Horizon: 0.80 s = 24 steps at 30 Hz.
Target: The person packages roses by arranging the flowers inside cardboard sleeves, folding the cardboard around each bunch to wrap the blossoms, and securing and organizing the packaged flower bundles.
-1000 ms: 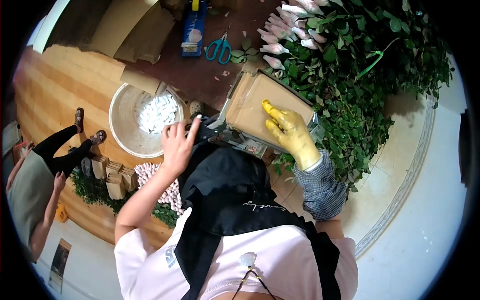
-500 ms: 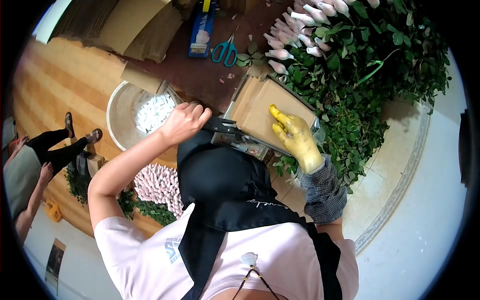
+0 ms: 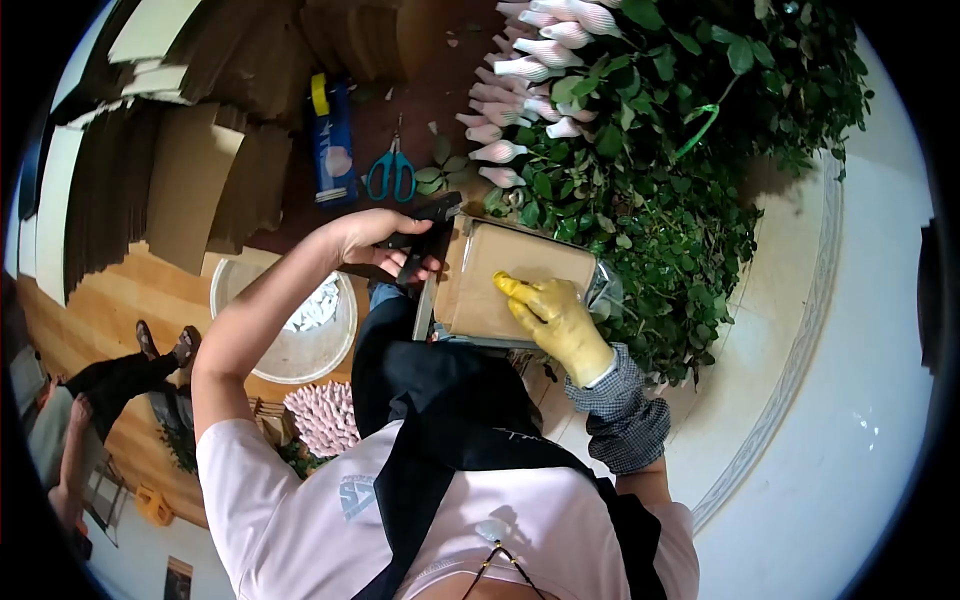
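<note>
My left hand (image 3: pixel 385 243) is bare and wraps round a black stapler (image 3: pixel 438 208), its dark lever showing between the fingers. The stapler is at the left end of a brown cardboard wrap (image 3: pixel 530 258), which lies in a metal-edged frame (image 3: pixel 424 312). On the cardboard rests my right hand (image 3: pixel 555 318) in a yellow rubber glove, fingers stretched out and holding nothing. Clear plastic (image 3: pixel 605 290) and leaves stick out at the wrap's right end. What is inside the wrap is hidden.
Leafy stems with pink-white netted buds (image 3: pixel 530 65) heap up at the right. Teal scissors (image 3: pixel 391 172) and a blue tool (image 3: pixel 331 145) lie on the table. Cardboard stacks (image 3: pixel 190 180) stand left, above a white bucket (image 3: pixel 335 345). Another person's legs (image 3: pixel 125 372) show far left.
My left hand has turned and its fingers have loosened, with the stapler tilted upward at the cardboard's end. The right hand stays on the cardboard. The whole view has shifted.
</note>
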Tool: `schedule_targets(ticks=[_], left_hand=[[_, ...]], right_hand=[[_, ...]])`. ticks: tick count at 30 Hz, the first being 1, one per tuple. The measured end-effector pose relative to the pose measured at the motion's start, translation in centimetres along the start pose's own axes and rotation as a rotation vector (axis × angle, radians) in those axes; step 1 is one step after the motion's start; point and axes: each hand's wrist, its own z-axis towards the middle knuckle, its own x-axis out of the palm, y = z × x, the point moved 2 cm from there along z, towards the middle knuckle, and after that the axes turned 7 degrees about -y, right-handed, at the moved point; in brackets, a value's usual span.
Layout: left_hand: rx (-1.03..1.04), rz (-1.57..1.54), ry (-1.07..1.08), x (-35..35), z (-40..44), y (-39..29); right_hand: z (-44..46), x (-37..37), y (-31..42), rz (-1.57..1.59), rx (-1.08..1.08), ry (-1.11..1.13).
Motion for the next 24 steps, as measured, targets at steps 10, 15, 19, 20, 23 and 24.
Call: schedule_targets(ticks=[10,15,19,20,23,24], left_hand=[[0.396,0.246,-0.342,3.6,-1.8,4.2],[1.079,0.998,-0.737,15.8,-5.8,7.5],[1.110,1.049,-0.191,22.4,-4.8,6.8],[1.052,1.139,-0.262,21.9,-3.7,6.3],[1.261,1.520,-0.576,19.6,0.3,4.2],[1.259,1.536,-0.570,19.1,1.0,4.8]], right_hand=[[-2.8,-1.2,2.5,0.007,0.208,-0.137],[-6.3,2.0,4.5,1.149,0.384,-0.121],[-10.2,-2.4,1.9,1.210,0.952,-0.300],[-11.7,-3.7,1.0,1.109,1.055,-0.267],[-16.6,-5.7,-1.3,-0.072,1.013,-0.108],[-17.0,-6.3,-1.9,-0.192,1.111,0.081]])
